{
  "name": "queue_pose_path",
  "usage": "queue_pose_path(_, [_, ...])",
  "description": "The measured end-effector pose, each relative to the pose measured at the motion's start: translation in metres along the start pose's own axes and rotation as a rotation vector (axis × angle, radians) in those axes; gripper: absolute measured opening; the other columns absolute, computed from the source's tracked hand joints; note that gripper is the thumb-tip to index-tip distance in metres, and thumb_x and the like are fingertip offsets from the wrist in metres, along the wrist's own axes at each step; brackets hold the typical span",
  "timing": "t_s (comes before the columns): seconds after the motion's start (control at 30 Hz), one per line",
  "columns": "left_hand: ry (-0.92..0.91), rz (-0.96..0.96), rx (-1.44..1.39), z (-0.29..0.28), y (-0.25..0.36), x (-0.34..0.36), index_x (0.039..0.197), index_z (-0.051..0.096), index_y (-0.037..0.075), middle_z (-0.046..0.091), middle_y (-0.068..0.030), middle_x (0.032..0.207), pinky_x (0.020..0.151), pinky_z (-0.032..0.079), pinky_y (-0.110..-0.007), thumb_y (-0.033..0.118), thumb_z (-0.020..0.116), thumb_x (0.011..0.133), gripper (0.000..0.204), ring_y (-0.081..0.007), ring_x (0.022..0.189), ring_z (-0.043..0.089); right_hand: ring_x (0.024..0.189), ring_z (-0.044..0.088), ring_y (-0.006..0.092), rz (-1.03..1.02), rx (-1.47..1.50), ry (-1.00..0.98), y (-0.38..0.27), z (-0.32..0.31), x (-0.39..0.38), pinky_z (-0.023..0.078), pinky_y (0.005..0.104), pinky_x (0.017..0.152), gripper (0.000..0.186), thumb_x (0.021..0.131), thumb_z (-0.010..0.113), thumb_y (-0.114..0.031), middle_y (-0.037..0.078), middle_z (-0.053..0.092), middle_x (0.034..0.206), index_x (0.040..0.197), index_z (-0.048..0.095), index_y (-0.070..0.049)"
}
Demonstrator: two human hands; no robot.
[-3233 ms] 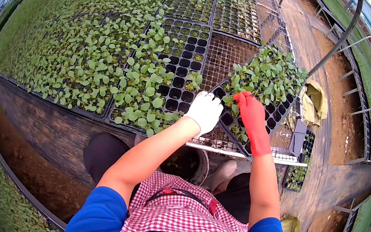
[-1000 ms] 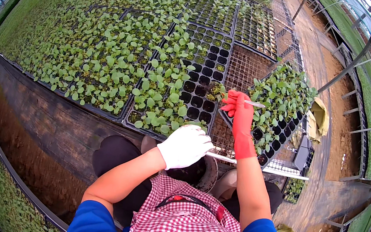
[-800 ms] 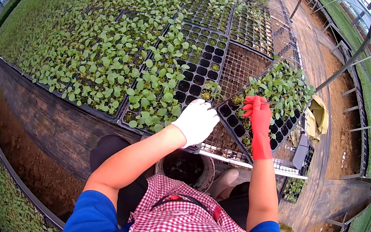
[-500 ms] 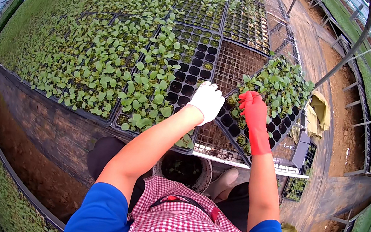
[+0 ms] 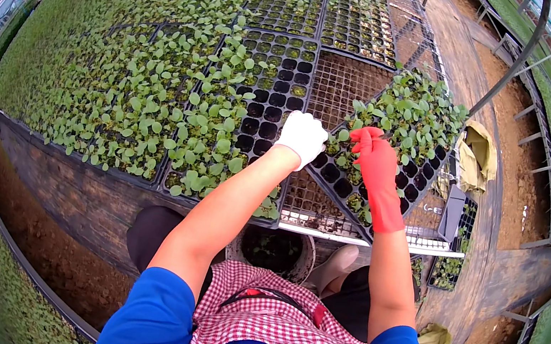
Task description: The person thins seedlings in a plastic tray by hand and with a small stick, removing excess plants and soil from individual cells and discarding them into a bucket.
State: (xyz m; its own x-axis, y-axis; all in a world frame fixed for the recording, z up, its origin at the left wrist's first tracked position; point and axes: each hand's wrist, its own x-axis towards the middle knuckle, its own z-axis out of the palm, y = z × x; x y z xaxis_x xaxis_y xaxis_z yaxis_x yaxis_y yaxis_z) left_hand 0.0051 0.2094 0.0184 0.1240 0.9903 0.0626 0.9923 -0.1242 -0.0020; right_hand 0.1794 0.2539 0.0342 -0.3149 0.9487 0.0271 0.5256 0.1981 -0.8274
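My left hand (image 5: 303, 140), in a white glove, is closed with its fingers curled, beside the left corner of a tilted black seedling tray (image 5: 334, 179). Whatever it may hold is hidden. My right hand (image 5: 378, 168), in a red rubber glove, is over that tray with thumb and fingers drawn together; I cannot make out anything between them. Leafy green seedlings (image 5: 418, 115) fill the tray's far part, while several near cells are bare. To the left of my white glove lies another cell tray (image 5: 274, 98), with dark hollow cells and some holding green plugs.
Dense trays of seedlings (image 5: 135, 99) cover the bench to the left and far side. Bare wire mesh (image 5: 339, 88) shows between trays. A round bucket (image 5: 309, 256) stands below the bench edge. At right are a grey box-like object (image 5: 453, 213) and tan cloth (image 5: 478, 157).
My left hand has curled its fingers more tightly and come slightly nearer to me. My right hand stays over the tilted tray, its fingers shifted a little. The whole view has moved slightly.
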Motion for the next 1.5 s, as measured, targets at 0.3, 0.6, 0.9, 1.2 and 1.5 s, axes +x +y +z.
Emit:
queue_pose_path(0.3, [0.070, -0.036, 0.073, 0.014, 0.007, 0.010, 0.079, 0.071, 0.016, 0.065, -0.0059, 0.079, 0.072, 0.047, -0.040, 0.027, 0.062, 0.080, 0.014, -0.0252, 0.081, 0.063, 0.070, 0.064, 0.0168, -0.025, -0.003, -0.049, 0.001, -0.003, -0.008, 0.049, 0.0311, 0.063, 0.031, 0.099, 0.045, -0.033, 0.004, 0.067, 0.077, 0.100, 0.066, -0.010])
queue_pose_path(0.6, [0.239, 0.133, -0.269, -0.062, 0.011, -0.119, 0.083, 0.063, 0.011, 0.058, -0.0053, 0.070, 0.068, 0.046, -0.039, 0.024, 0.061, 0.081, 0.014, -0.0250, 0.071, 0.060, 0.062, 0.057, 0.0067, 0.058, 0.372, -0.122, -0.049, -0.050, -0.079, 0.047, 0.0210, 0.053, 0.028, 0.100, 0.048, -0.022, 0.007, 0.067, 0.087, 0.095, 0.063, 0.001])
queue_pose_path(0.9, [-0.159, 0.428, -0.538, -0.025, 0.034, -0.211, 0.081, 0.068, 0.014, 0.063, -0.0068, 0.073, 0.065, 0.048, -0.041, 0.028, 0.057, 0.084, 0.018, -0.0268, 0.070, 0.062, 0.070, 0.063, 0.0185, -0.032, -0.196, -0.215, -0.036, 0.008, -0.097, 0.050, 0.0295, 0.064, 0.021, 0.097, 0.051, -0.025, 0.007, 0.067, 0.081, 0.100, 0.065, -0.010])
queue_pose_path(1.2, [-0.450, 0.242, -0.638, 0.000, 0.017, -0.219, 0.093, 0.070, 0.010, 0.068, -0.0139, 0.086, 0.074, 0.051, -0.045, 0.033, 0.052, 0.086, 0.030, -0.0326, 0.082, 0.065, 0.074, 0.065, 0.0124, -0.138, 0.090, -0.230, -0.090, 0.063, -0.052, 0.052, 0.0274, 0.063, 0.022, 0.098, 0.050, -0.022, 0.004, 0.070, 0.089, 0.098, 0.064, -0.005])
queue_pose_path(1.5, [-0.527, 0.206, -0.581, 0.012, 0.016, -0.216, 0.093, 0.068, 0.009, 0.068, -0.0145, 0.086, 0.076, 0.051, -0.046, 0.036, 0.055, 0.087, 0.031, -0.0338, 0.084, 0.066, 0.072, 0.060, 0.0103, -0.083, 0.084, -0.386, -0.111, 0.164, 0.046, 0.050, 0.0259, 0.058, 0.027, 0.100, 0.047, -0.024, 0.004, 0.065, 0.084, 0.100, 0.061, -0.002])
